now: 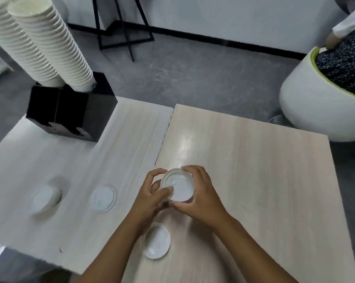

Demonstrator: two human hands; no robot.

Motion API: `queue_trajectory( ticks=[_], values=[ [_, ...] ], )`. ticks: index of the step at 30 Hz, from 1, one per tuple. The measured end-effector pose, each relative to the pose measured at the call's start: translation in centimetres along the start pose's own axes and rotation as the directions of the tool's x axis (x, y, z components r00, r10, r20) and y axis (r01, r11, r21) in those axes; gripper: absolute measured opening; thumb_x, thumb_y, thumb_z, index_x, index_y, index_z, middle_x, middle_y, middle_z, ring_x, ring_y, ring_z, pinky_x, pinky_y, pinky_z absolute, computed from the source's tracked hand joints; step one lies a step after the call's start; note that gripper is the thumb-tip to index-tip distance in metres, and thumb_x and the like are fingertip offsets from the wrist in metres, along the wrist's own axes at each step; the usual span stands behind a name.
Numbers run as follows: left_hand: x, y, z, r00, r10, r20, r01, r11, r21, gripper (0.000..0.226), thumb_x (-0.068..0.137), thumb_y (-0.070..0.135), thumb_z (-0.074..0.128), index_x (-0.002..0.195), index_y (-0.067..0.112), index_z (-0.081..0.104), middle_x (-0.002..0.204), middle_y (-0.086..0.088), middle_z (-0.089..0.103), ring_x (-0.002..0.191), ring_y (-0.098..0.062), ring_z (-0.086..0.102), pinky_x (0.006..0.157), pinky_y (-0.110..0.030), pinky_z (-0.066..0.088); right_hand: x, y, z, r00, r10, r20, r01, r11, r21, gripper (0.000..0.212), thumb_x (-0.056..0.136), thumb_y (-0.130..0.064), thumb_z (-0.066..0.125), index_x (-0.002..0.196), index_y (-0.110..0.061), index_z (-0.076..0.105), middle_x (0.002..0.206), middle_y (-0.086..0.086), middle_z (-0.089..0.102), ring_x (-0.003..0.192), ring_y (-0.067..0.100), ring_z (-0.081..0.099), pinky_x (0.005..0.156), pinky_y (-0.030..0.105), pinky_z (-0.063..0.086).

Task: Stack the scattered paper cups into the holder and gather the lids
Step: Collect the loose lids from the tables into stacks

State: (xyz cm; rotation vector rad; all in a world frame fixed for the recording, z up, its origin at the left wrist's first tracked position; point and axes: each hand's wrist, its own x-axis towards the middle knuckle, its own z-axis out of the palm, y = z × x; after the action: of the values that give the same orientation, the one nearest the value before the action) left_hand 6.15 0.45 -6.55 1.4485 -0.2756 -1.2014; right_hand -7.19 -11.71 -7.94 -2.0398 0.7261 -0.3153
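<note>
- Both of my hands are on the lidded cup (177,186) at mid-desk: my right hand (201,198) wraps round its far rim and side, and my left hand (152,198) has fingers curled at its near edge, thumb on the lid.
- I reckon the trick is steadying the cup with the right and peeling the lid up evenly, not crushing the rim.
- Loose lids (157,241) (103,198) wait on the desk (254,180); the holder (70,113) stands far left.

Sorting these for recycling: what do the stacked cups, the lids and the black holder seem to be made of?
The tall stacks of cream ribbed cups look like matte paper: dull surface, thin rolled rims. The round white lid held by the left hand and right hand looks like thin moulded plastic, slightly glossy; blur leaves it uncertain. The black box holder seems glossy acrylic or plastic, as it reflects light.
</note>
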Motion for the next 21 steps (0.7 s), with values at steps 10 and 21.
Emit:
queue_trajectory(
  ticks=[10,21],
  values=[
    [-5.5,-0.4,-9.7,0.966,-0.003,-0.258,-0.036,0.989,-0.146,0.054,0.079,0.011,0.071,0.126,0.033,0.058,0.113,-0.018,0.074,0.093,-0.029,0.072,0.078,-0.041,0.058,2.2,-6.5,9.8,0.966,-0.160,0.202,0.149,0.987,0.066,0.092,0.066,-0.059,0.085,0.141,-0.042,0.035,0.138,-0.034,0.033,0.128,0.002,0.037,0.101,0.015,0.038],
    [-10.3,-1.3,-19.5,0.864,-0.031,-0.503,-0.122,0.955,-0.269,0.051,0.083,-0.003,0.075,0.114,0.036,0.064,0.121,-0.011,0.073,0.112,-0.037,0.070,0.083,-0.046,0.064,5.1,-7.2,18.3,0.936,-0.025,0.351,0.114,0.965,-0.237,0.102,0.073,-0.056,0.079,0.156,-0.036,0.025,0.156,-0.012,0.026,0.136,0.017,0.030,0.112,0.040,0.038]
  ],
)
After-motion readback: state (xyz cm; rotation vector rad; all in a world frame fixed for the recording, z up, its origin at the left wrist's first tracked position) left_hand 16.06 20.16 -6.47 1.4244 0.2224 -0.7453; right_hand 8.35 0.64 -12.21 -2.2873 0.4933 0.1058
